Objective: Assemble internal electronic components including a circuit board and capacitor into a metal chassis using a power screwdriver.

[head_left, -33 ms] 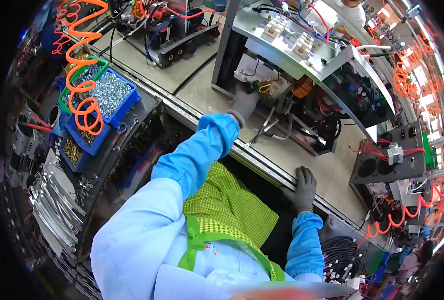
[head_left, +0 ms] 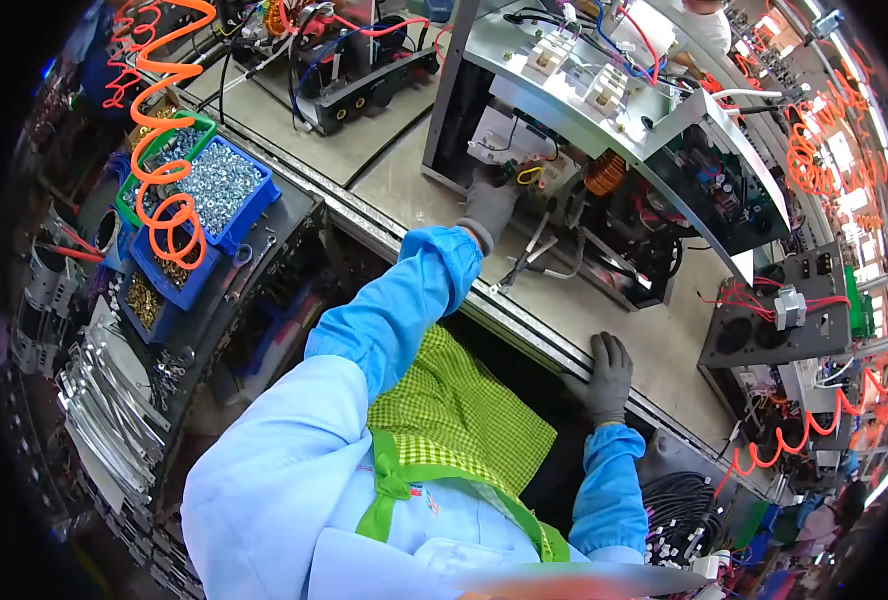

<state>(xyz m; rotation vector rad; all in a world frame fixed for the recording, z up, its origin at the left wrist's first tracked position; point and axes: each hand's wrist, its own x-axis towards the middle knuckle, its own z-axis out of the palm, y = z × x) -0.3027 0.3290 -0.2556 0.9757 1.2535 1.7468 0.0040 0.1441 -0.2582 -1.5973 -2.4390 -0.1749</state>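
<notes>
My left hand (head_left: 488,205), in a grey glove, reaches into the open side of a metal machine housing (head_left: 442,130). Its fingers are bent together beside a white panel (head_left: 504,138) and a yellow wire loop (head_left: 530,176); whatever they grip is hidden. A copper-wound coil (head_left: 604,174) sits further right in the housing. Loose cables with metal lugs (head_left: 512,275) hang out toward the bench edge. My right hand (head_left: 610,380), also gloved in grey, lies open on the bench edge, fingers stretched out, holding nothing.
Blue bins (head_left: 226,190) of screws and nuts stand at the left beneath an orange coiled hose (head_left: 164,170). Metal strips (head_left: 114,410) lie below them. Another chassis (head_left: 364,95) stands at the far left, a grey panel with red wires (head_left: 779,320) at the right. Black cables (head_left: 679,510) are bundled low right.
My left hand has shifted very slightly to the right inside the housing. My right hand stays in place.
</notes>
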